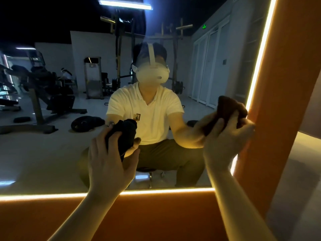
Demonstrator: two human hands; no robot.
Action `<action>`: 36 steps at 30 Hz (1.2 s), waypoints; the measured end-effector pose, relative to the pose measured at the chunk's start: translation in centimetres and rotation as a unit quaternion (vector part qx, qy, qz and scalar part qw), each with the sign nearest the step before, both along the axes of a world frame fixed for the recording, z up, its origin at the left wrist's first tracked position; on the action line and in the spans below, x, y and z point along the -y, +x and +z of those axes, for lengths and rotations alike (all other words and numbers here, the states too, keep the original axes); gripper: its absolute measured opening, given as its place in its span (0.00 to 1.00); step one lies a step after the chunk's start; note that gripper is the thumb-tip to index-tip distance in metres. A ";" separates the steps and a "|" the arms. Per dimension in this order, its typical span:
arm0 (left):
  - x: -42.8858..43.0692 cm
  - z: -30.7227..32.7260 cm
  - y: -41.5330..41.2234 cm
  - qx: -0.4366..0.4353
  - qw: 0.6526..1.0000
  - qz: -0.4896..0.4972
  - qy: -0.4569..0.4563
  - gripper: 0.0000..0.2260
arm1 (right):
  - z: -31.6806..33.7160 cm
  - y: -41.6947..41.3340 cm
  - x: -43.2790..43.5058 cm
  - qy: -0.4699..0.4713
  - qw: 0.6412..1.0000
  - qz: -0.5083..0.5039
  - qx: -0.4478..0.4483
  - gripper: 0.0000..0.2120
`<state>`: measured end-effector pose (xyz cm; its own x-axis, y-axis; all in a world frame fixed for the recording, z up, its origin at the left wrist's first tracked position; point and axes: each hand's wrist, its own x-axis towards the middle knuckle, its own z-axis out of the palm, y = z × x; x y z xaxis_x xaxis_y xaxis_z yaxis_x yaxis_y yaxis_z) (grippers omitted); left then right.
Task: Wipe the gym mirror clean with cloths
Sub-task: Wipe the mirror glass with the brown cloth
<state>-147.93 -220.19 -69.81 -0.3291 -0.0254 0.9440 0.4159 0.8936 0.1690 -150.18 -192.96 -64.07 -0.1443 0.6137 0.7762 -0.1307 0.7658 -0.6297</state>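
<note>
Your mirror is a big pane w/ a glowing LED strip along its btm and R edges, set in an orange surround. The glass shows your reflection: crouched, pale polo shirt, white headset. Gym machines and weight plates show behind you in the glass. There's a faint bluish haze on the pane up high, above the reflected head.

Black cloth: bunched into a thick roll, low-centre on the mirror, meeting its own reflection, so it looks to be against the glass. Your L hand grips it. The fingers are curled close together over the roll's L side and the thumb lies up its R side. The top of the roll sticks out above the fingertips.

Brown cloth: crumpled in a loose wad, at the mirror's R edge, just beside the lit strip. Your R hand holds it from below and behind. The fingers are curled and a bit spread, w/ cloth bulging up above them and showing in the gaps between. The outer knuckles reach the R strip, by the surround. Can't tell how much of that wad lies flat on the glass.
</note>
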 end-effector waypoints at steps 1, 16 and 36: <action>0.0 0.0 0.1 0.001 1.000 0.004 -0.001 0.26 | 0.4 0.3 2.2 -0.017 1.000 0.025 -0.008 0.22; 0.6 2.2 1.2 0.033 0.999 -0.020 0.033 0.18 | 4.3 0.6 -3.5 0.272 0.962 0.019 0.008 0.25; 2.6 13.6 -2.0 -0.111 0.992 -0.022 -0.049 0.21 | 12.7 -1.7 -2.8 0.271 0.960 0.062 -0.029 0.11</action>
